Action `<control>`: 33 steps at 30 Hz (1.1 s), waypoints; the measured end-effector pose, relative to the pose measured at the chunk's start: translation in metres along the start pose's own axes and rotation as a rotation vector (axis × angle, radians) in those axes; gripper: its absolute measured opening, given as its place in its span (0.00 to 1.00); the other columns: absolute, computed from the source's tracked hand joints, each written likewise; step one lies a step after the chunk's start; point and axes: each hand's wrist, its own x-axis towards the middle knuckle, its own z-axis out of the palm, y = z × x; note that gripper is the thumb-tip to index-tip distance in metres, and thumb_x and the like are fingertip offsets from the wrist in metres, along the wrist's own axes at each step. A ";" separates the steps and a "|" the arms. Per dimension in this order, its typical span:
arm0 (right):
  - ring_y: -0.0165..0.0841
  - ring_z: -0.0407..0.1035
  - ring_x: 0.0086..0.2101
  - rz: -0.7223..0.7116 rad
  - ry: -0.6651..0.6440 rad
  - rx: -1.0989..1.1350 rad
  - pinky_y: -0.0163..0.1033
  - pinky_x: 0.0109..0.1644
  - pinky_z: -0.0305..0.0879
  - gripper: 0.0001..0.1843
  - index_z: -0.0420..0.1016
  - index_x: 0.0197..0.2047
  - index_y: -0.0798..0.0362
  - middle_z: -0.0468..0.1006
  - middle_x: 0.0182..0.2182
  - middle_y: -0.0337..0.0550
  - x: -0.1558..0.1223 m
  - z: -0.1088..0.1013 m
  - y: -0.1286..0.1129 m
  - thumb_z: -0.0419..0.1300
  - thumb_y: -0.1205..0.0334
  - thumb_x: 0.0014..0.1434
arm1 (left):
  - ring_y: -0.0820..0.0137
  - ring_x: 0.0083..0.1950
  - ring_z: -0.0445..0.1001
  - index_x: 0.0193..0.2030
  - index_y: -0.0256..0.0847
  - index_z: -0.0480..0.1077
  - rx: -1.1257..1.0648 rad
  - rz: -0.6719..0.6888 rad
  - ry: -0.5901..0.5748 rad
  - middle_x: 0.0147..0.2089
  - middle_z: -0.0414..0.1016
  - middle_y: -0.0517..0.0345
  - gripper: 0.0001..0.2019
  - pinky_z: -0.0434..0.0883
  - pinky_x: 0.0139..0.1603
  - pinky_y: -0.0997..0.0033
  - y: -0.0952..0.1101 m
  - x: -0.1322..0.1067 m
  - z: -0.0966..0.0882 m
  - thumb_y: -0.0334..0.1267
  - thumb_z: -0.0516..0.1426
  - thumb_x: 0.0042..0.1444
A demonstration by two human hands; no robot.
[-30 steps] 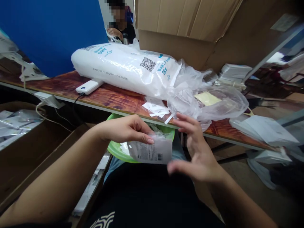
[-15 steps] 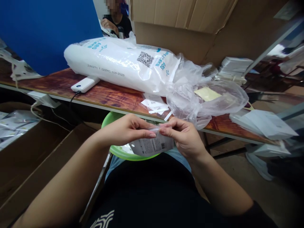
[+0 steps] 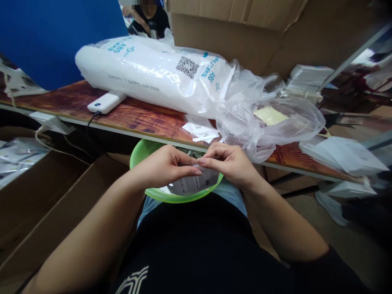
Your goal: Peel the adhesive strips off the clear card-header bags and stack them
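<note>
Between both hands hangs a small clear plastic bag (image 3: 191, 184) with a printed grey-white label and a hole near one corner. My left hand (image 3: 171, 165) pinches its top edge between thumb and fingers. Close beside it, my right hand (image 3: 228, 163) pinches the same edge, the two sets of fingertips nearly meeting. Below the bag sits a light green basin (image 3: 147, 196) on my lap, with pale items inside that my hands mostly hide.
On the wooden table (image 3: 147, 116) lie a large white printed sack (image 3: 153, 77), a white power bank (image 3: 107, 102) with a cable, small labels (image 3: 200, 128) and a crumpled clear bag (image 3: 245, 126). An open cardboard box (image 3: 61, 204) stands at left. A person (image 3: 150, 18) sits behind.
My right hand has slid left along the bag's top edge toward my left thumb. The bag hangs slightly lower over the basin, and the camera view has shifted a little.
</note>
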 end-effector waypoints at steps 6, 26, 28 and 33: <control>0.27 0.68 0.29 -0.141 -0.420 -0.403 0.34 0.33 0.62 0.08 0.81 0.30 0.54 0.75 0.26 0.39 0.027 -0.018 -0.028 0.62 0.61 0.56 | 0.68 0.36 0.75 0.41 0.42 0.79 -0.255 0.007 0.123 0.38 0.80 0.56 0.17 0.70 0.36 0.74 -0.029 -0.008 0.009 0.48 0.65 0.47; 0.30 0.74 0.29 0.171 -0.543 -0.091 0.36 0.33 0.73 0.33 0.62 0.60 0.59 0.76 0.46 0.51 0.107 0.117 -0.004 0.64 0.53 0.56 | 0.58 0.43 0.75 0.44 0.42 0.76 0.256 -0.307 0.122 0.40 0.79 0.53 0.18 0.69 0.46 0.63 -0.072 0.010 0.054 0.50 0.57 0.52; 0.28 0.75 0.30 0.178 -0.480 -0.003 0.36 0.35 0.73 0.22 0.69 0.53 0.56 0.76 0.46 0.49 0.090 0.067 -0.009 0.62 0.56 0.58 | 0.61 0.40 0.76 0.45 0.44 0.76 0.238 -0.299 0.142 0.39 0.79 0.55 0.18 0.69 0.43 0.65 -0.073 0.013 0.043 0.50 0.58 0.52; 0.29 0.74 0.29 0.005 0.029 -0.067 0.36 0.35 0.73 0.15 0.73 0.44 0.55 0.78 0.34 0.42 0.054 -0.040 -0.018 0.60 0.54 0.59 | 0.65 0.38 0.75 0.39 0.46 0.77 0.296 -0.136 0.360 0.38 0.79 0.57 0.12 0.68 0.38 0.68 -0.053 0.038 0.011 0.47 0.57 0.54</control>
